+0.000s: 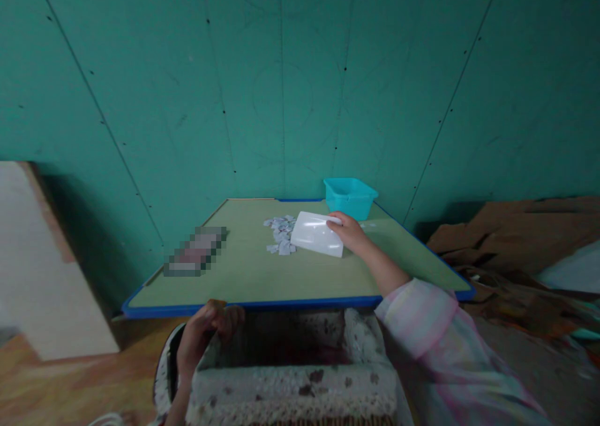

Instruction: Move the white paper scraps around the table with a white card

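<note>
A glossy white, slightly curved sheet is gripped at its right edge by my right hand, thumb on top. It stands tilted over the table, its left edge touching or right beside a heap of torn paper scraps. Below the table's front edge, my left hand is closed with its fingers curled over the left rim of a speckled white, dark-spotted bin. A small orange-yellow bit shows at those fingers; what it is I cannot tell. The bin's inside is dark.
A turquoise plastic basket stands at the table's back right, with a few small scraps near it. A blurred-out flat item lies at the left. Behind is a green wall. Cardboard leans at the right, a pale board at the left.
</note>
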Demonstrator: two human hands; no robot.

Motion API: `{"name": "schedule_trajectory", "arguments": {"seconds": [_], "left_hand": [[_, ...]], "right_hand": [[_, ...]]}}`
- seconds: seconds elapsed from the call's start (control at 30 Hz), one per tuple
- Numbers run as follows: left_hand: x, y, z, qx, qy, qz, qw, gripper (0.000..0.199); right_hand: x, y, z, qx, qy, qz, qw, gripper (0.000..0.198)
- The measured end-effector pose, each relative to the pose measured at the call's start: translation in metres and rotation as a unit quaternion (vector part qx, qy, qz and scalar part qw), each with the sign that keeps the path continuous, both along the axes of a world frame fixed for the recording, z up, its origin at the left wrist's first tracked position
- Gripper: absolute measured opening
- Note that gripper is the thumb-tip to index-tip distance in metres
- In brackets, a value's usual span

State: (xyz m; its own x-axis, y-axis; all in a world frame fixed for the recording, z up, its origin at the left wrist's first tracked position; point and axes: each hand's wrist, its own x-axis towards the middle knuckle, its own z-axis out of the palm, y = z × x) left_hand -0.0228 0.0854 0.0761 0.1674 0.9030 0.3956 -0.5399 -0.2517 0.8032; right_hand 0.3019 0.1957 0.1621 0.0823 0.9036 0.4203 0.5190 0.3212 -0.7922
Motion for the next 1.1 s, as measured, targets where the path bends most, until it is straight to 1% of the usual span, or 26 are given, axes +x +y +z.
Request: {"name": "schedule_trajectory", "arguments": {"seconds": [0.07, 0.13, 0.2, 0.3, 0.33, 0.4, 0.47, 0.57, 0.7, 0.87, 0.97, 1.1], "left_hand": [[0.003, -0.001, -0.001, -0.014, -0.022, 0.021, 0.999, 0.034], [0.007, -0.002, -0.002, -0.036, -0.065, 0.069, 0.995, 0.034], [0.009, -0.003, -0.002, -0.045, -0.074, 0.084, 0.993, 0.032], [0.009, -0.004, -0.002, -0.038, -0.01, 0.025, 0.999, 0.031], [0.009, -0.004, -0.002, -0.033, -0.018, 0.033, 0.999, 0.032], [0.01, -0.004, -0.004, -0.015, -0.052, 0.071, 0.996, 0.034], [0.012, -0.004, -0.005, -0.006, -0.06, 0.083, 0.995, 0.034], [0.014, -0.005, -0.006, -0.012, -0.058, 0.079, 0.995, 0.032], [0.014, -0.006, -0.005, -0.01, -0.056, 0.055, 0.997, 0.035], [0.014, -0.007, -0.003, -0.023, -0.07, 0.069, 0.995, 0.029], [0.013, -0.005, -0.004, -0.021, -0.057, 0.07, 0.996, 0.03], [0.012, -0.003, -0.007, -0.002, -0.071, 0.059, 0.996, 0.028]], "right_hand": [[0.002, -0.001, 0.001, 0.002, 0.009, 0.005, 1.0, 0.02], [0.004, -0.001, 0.002, 0.002, 0.013, -0.011, 1.0, 0.02], [0.005, -0.002, 0.003, -0.007, 0.014, -0.03, 0.999, 0.02], [0.004, -0.004, 0.004, -0.048, 0.029, -0.024, 0.998, 0.02], [0.004, -0.005, 0.005, -0.065, 0.04, -0.012, 0.997, 0.021], [0.004, -0.006, 0.005, -0.089, 0.064, 0.008, 0.994, 0.023], [0.005, -0.006, 0.005, -0.087, 0.081, 0.005, 0.993, 0.025], [0.005, -0.006, 0.005, -0.075, 0.084, -0.005, 0.994, 0.027], [0.003, -0.006, 0.002, -0.077, 0.071, 0.03, 0.994, 0.027], [0.002, -0.005, 0.0, -0.101, 0.093, 0.054, 0.989, 0.029], [0.002, -0.005, 0.0, -0.096, 0.08, 0.05, 0.991, 0.029], [-0.003, -0.005, -0.003, -0.081, 0.06, 0.063, 0.993, 0.029]]}}
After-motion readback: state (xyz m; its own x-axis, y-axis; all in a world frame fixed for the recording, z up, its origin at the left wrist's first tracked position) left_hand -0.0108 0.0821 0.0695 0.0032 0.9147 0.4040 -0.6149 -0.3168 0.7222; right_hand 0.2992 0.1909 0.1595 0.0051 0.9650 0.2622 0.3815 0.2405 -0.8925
